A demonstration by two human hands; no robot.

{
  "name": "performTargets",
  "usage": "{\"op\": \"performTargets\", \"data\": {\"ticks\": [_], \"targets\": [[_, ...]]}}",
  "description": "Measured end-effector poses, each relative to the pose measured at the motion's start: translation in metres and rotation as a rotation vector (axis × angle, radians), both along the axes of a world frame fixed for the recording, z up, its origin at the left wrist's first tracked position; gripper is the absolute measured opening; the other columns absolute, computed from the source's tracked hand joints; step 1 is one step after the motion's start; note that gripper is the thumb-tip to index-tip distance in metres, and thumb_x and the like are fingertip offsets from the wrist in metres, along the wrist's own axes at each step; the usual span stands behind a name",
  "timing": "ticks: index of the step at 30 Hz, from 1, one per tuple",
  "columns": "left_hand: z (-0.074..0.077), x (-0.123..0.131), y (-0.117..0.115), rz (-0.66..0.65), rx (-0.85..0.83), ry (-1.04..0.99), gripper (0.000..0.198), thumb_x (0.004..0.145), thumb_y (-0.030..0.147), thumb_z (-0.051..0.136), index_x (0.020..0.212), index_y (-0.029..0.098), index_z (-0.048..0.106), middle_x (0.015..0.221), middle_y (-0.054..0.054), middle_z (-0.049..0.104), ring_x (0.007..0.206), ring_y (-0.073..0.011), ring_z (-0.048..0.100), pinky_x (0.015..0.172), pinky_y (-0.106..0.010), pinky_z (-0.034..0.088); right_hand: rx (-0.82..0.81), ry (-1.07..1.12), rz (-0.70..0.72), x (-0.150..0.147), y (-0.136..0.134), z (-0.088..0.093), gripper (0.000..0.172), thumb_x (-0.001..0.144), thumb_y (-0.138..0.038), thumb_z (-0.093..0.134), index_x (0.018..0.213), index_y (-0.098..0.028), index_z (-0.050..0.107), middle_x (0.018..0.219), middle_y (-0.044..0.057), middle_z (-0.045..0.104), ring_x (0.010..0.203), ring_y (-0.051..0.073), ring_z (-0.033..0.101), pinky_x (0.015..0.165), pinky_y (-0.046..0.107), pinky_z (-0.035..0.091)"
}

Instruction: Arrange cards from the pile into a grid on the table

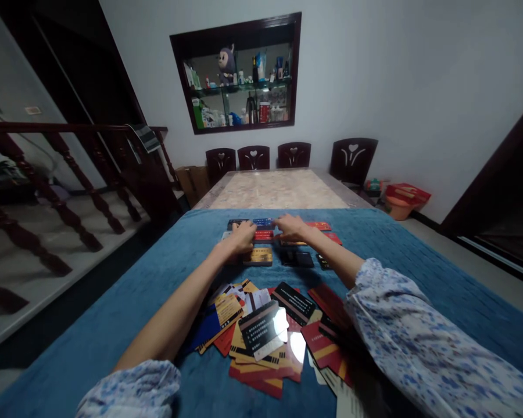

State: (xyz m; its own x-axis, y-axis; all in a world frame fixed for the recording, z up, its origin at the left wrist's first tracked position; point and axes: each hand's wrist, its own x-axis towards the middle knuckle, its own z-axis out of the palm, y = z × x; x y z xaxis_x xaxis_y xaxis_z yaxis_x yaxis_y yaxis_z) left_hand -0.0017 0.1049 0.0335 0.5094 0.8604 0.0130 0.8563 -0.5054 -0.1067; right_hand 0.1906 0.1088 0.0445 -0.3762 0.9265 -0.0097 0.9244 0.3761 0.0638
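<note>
My left hand (244, 235) reaches to the rows of cards, its fingers bent down beside a red card stack (264, 235). On the other side of that stack is my right hand (291, 227), thumb and fingers apart, the fingertips close to a blue card stack (262, 222). Neither hand visibly lifts a card. Nearer to me in the rows lie a gold card stack (258, 256) and a black card stack (297, 259). Between my forearms spreads a loose heap of overlapping cards, with a grey card (261, 328) on top. My right sleeve hides part of the heap.
A blue cloth (157, 255) covers the near part of the table; its far stone-patterned top (270, 188) is bare. Dark chairs (353, 159) stand around the far end. A wooden railing (70, 128) runs at left, and a red bag (407, 194) sits on the floor at right.
</note>
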Motion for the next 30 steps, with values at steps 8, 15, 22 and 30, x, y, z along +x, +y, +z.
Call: {"op": "performTargets", "data": {"ticks": [8, 15, 22, 30], "targets": [[0.009, 0.001, -0.046, -0.081, -0.017, -0.093, 0.032, 0.082, 0.013, 0.053, 0.112, 0.018, 0.062, 0.125, -0.012, 0.056, 0.118, -0.0286, 0.049, 0.099, -0.043, 0.034, 0.041, -0.007, 0.061, 0.018, -0.044, 0.005, 0.025, 0.089, -0.028, 0.055, 0.107, -0.022, 0.071, 0.12, 0.011, 0.067, 0.114, 0.029, 0.053, 0.086, 0.037, 0.041], [0.008, 0.009, -0.077, -0.185, -0.076, -0.136, 0.034, 0.079, 0.004, 0.051, 0.107, 0.018, 0.065, 0.119, -0.009, 0.062, 0.115, -0.0264, 0.05, 0.096, -0.041, 0.032, 0.062, 0.034, 0.121, 0.034, -0.085, -0.001, 0.018, 0.088, -0.024, 0.055, 0.098, -0.022, 0.071, 0.11, 0.009, 0.069, 0.11, 0.027, 0.051, 0.082, 0.035, 0.035], [0.005, 0.028, -0.1, -0.32, -0.128, -0.101, 0.029, 0.078, 0.004, 0.054, 0.097, 0.019, 0.071, 0.105, -0.007, 0.071, 0.11, -0.0261, 0.053, 0.096, -0.043, 0.032, 0.029, 0.093, 0.199, 0.043, -0.13, -0.007, 0.014, 0.086, -0.02, 0.058, 0.086, -0.021, 0.071, 0.096, 0.008, 0.07, 0.102, 0.025, 0.05, 0.079, 0.035, 0.031], [-0.002, 0.039, -0.119, -0.388, -0.212, -0.087, 0.033, 0.07, 0.0, 0.053, 0.085, 0.021, 0.074, 0.091, -0.006, 0.073, 0.106, -0.0257, 0.054, 0.098, -0.043, 0.033, -0.038, 0.115, 0.234, 0.034, -0.16, -0.008, 0.014, 0.085, -0.031, 0.064, 0.091, -0.022, 0.072, 0.099, 0.008, 0.071, 0.108, 0.027, 0.05, 0.082, 0.038, 0.032]]}}
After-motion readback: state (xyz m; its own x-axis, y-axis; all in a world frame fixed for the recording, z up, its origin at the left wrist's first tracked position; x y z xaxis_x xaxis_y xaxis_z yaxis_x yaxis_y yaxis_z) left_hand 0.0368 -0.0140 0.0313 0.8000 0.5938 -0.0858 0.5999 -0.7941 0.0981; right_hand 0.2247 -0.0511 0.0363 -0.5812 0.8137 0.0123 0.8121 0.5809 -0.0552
